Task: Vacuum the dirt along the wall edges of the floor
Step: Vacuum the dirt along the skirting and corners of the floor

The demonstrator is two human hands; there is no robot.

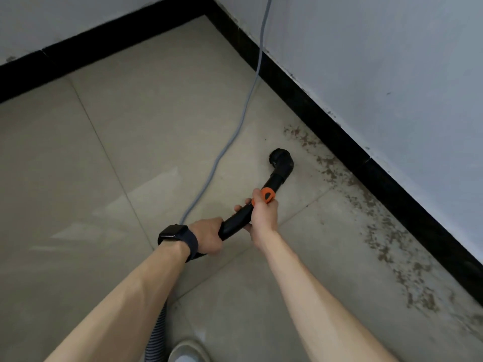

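Observation:
A black vacuum wand (236, 222) with an orange collar (267, 195) runs from my hands to a round black brush nozzle (280, 159) on the beige tiled floor. My left hand (207, 235), with a dark watch on its wrist, grips the wand's rear end. My right hand (262, 214) grips the wand just behind the orange collar. Brown dirt (376, 218) lies in a band on the floor along the black skirting (392, 178) of the right wall. The nozzle sits a short way left of that band.
A grey power cord (241, 121) runs down the right wall and across the floor toward my hands. The ribbed vacuum hose (156, 335) hangs under my left forearm. My shoe (188, 352) shows at the bottom edge. A second skirted wall meets the corner at top.

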